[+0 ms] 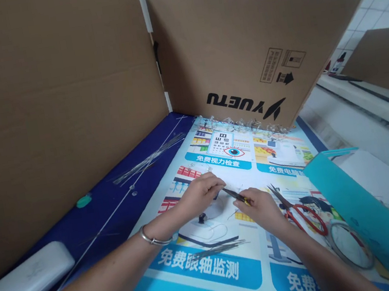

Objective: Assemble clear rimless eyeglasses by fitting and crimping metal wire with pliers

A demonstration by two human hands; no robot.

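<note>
Over the printed mat, my left hand is closed in a pinch, with a bangle on its wrist. What sits between its fingertips is too small to make out. My right hand grips small dark-jawed pliers with a bit of yellow at the handle. The pliers' tip points left and meets the left fingertips. Just right of my right hand lie scissors with red handles, blades pointing away. A bundle of thin metal wires rests on the mat below my hands.
Another wire bundle lies on the dark blue strip at left, near a green blob. Small clear pieces line the back, against a cardboard wall. A white device, a teal folder and a round clear object flank the mat.
</note>
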